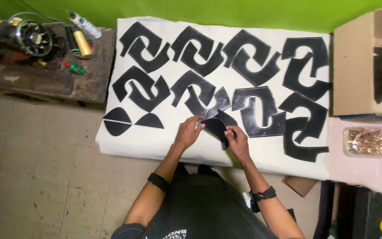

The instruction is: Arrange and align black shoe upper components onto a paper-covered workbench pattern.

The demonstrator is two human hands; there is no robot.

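Pinching a curved black leather piece between them, the left hand and right hand hold it just above the near edge of the white cloth-covered table, among other black cut-outs laid in rows

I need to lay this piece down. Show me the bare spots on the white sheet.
Bare: the white sheet's near edge, below the leaf-shaped pieces and left hand. Crowded: interlocked black cutouts cover the rest up to the cardboard box.
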